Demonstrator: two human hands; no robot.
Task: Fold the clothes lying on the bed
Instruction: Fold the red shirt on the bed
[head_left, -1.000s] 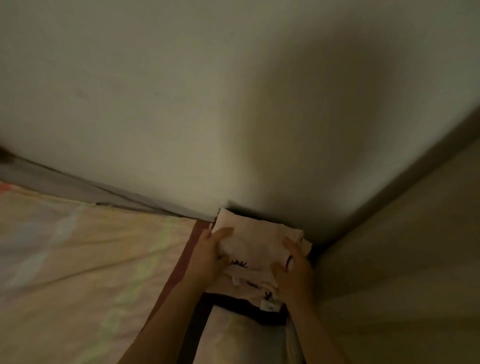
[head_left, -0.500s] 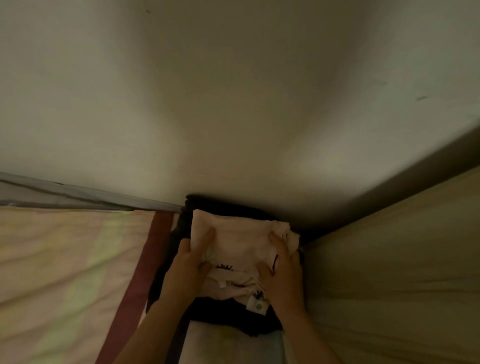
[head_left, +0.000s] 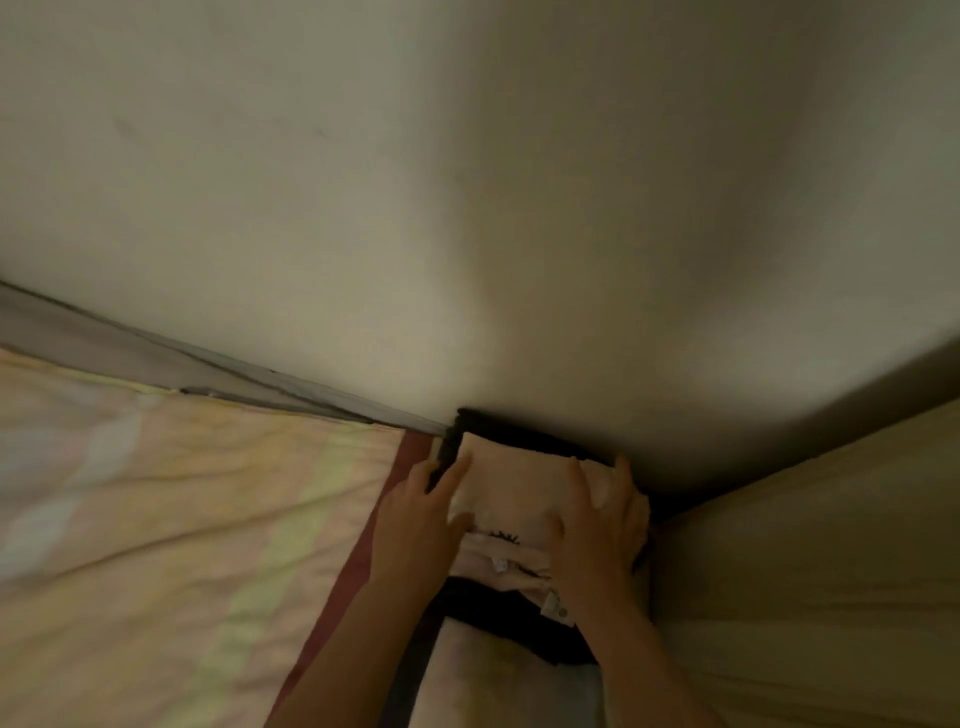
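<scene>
A folded pale pink garment (head_left: 514, 488) with a small dark print lies on a folded black garment (head_left: 498, 613) in the bed's far corner, against the wall. My left hand (head_left: 421, 525) grips the pink garment's left edge, fingers spread on top. On the right edge my right hand (head_left: 597, 535) curls its fingers around the fabric. A white label (head_left: 555, 608) pokes out near my right wrist. Another pale folded piece (head_left: 488, 686) lies nearer to me, under the black one.
The bed sheet (head_left: 182, 519) with pastel stripes and a dark red border spreads to the left. A plain wall (head_left: 467, 208) rises behind the pile. A beige surface (head_left: 810, 571) closes in the right side.
My hands have shifted a little on the pink garment, the right fingers now wrapping further around its right edge. The view has swung slightly; the pile stays in the corner.
</scene>
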